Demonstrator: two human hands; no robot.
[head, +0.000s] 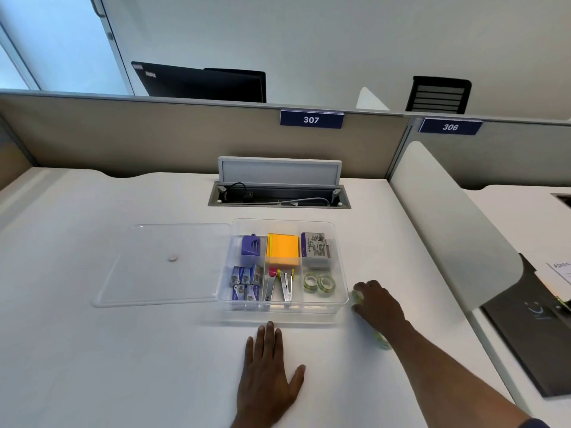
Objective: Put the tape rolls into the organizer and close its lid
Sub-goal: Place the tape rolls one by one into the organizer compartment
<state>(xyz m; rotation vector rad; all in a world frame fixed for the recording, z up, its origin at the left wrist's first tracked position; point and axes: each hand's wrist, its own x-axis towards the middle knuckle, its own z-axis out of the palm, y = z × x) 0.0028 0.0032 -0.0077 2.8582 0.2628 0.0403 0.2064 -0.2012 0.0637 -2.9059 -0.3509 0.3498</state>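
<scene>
A clear plastic organizer [340, 261] stands open on the white desk. Two green-edged tape rolls [319, 284] lie in its front right compartment. My right hand [378, 304] rests just right of the organizer, its fingers closed on a tape roll [357, 296] that is mostly hidden. Another tape roll [382, 340] lies on the desk, partly under my right forearm. My left hand [267, 369] lies flat on the desk in front of the organizer, fingers apart, holding nothing. The clear lid [160, 264] lies flat to the left, touching the organizer.
The other compartments hold a purple sharpener [251, 246], orange sticky notes [283, 250], a staple box [315, 249], small boxes [244, 284] and staplers [279, 285]. An open cable hatch [279, 193] sits behind. A white divider panel [448, 223] stands at the right.
</scene>
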